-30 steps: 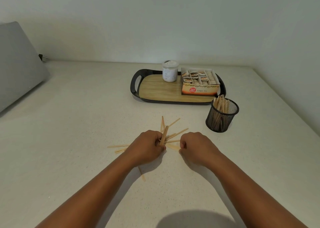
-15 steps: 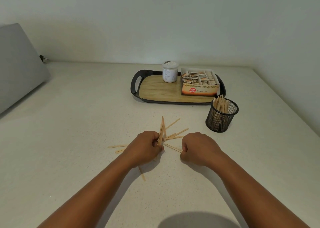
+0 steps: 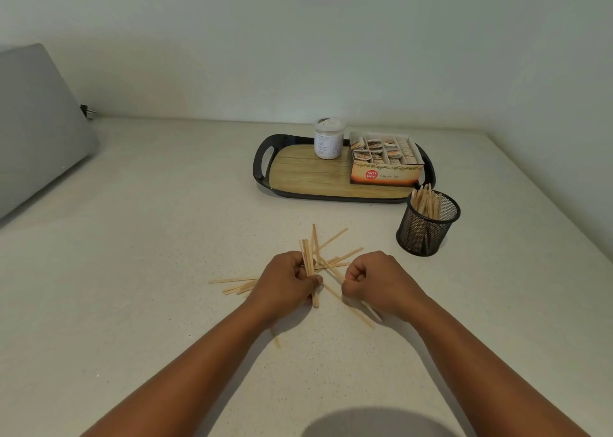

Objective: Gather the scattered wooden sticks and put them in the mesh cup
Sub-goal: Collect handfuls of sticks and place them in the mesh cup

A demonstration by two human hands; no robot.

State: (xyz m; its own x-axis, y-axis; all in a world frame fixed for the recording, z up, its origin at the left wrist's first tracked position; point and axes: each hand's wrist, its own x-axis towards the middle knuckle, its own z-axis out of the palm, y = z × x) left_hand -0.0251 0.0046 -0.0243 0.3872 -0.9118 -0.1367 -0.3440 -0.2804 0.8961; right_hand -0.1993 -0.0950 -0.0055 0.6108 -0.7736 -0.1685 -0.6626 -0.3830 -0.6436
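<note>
My left hand (image 3: 285,284) grips a bundle of thin wooden sticks (image 3: 308,257) that points up and away from me. My right hand (image 3: 374,279) is curled beside it and pinches a single stick (image 3: 331,269) near its lower end. More loose sticks (image 3: 341,256) lie crossed on the counter between and behind the hands, and a few sticks (image 3: 232,280) poke out left of my left hand. One stick (image 3: 360,315) runs under my right wrist. The black mesh cup (image 3: 428,227) stands to the right, holding several sticks upright.
A black tray with a wood-look base (image 3: 305,174) sits behind the sticks, carrying a white jar (image 3: 328,138) and an open ginger tea box (image 3: 386,163). A grey slanted object (image 3: 36,118) stands at far left. The counter's right edge runs past the cup.
My right hand drew slightly toward me and now pinches one stick. The bundle in my left hand stands a little more upright; my left hand stayed in place.
</note>
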